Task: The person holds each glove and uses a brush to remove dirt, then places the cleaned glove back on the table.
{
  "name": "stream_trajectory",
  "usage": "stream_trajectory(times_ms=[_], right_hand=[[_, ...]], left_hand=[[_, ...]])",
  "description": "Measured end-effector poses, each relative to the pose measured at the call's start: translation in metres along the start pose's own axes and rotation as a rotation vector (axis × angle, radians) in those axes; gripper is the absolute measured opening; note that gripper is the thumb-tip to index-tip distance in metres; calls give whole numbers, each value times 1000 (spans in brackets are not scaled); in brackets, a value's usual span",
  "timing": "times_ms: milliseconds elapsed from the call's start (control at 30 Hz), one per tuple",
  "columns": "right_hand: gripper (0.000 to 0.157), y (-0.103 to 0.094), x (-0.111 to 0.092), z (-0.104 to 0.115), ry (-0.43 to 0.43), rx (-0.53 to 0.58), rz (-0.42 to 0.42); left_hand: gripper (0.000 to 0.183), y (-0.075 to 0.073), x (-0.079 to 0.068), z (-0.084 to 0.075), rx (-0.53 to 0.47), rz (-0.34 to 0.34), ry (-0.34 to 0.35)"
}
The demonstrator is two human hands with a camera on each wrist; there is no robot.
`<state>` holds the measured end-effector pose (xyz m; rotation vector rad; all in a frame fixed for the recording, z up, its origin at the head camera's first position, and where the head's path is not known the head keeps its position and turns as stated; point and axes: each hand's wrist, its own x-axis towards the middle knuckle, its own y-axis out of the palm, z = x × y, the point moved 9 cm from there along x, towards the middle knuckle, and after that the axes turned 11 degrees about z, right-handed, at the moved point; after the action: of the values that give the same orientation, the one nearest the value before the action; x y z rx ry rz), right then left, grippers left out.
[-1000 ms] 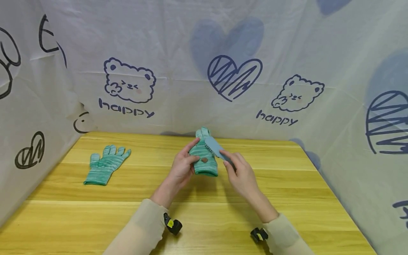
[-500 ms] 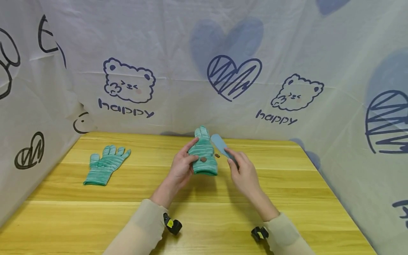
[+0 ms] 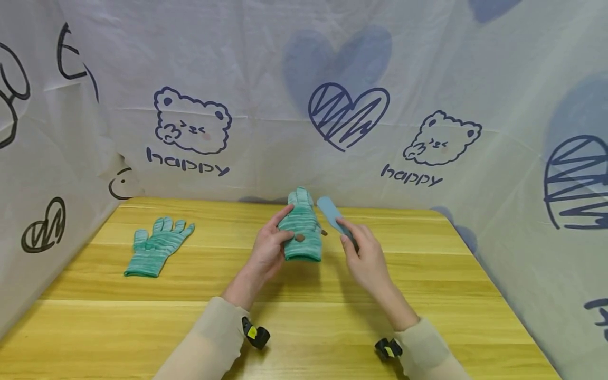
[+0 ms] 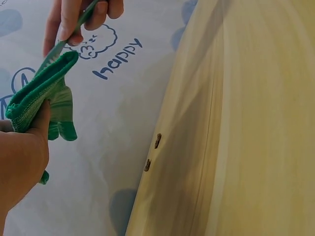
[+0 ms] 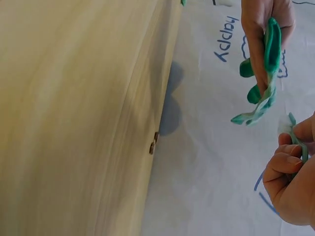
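My left hand [image 3: 268, 247] grips a green-and-white striped knit glove [image 3: 304, 219] above the table, its cuff toward me and its fingers pointing away. A brown spot [image 3: 300, 238] shows on the glove near my thumb. In my right hand [image 3: 369, 259] is a light blue brush [image 3: 329, 210], held by its handle. The brush head stands just right of the glove, apart from it, with its back facing up. From the left wrist, the glove's cuff [image 4: 42, 88] hides part of the brush. Two small brown bits [image 4: 157, 140] lie on the wood below.
A matching glove [image 3: 159, 247] lies flat on the left of the wooden table [image 3: 361, 338]. Behind and on both sides hangs a pale cloth [image 3: 266, 132] with drawn hearts and bears. One brown bit [image 3: 324, 232] shows right of the held glove.
The brush has moved off the glove to the right, its bristles turned out of sight. A brown bit has come into view beside the glove. The held glove has shifted slightly left.
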<state>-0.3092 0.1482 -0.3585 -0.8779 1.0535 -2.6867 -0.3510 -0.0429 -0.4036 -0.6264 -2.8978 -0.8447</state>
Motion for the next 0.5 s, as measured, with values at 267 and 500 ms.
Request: stream_trajectory(times_ms=[267,500], right_hand=[[37,8,-3,22,-136,-21,42],[39,15,-5,34,-216,-39,93]], left_hand=[[78,-3,1,-2,-5,-6,19],[82,-7,-1,-4,-36,-41,50]])
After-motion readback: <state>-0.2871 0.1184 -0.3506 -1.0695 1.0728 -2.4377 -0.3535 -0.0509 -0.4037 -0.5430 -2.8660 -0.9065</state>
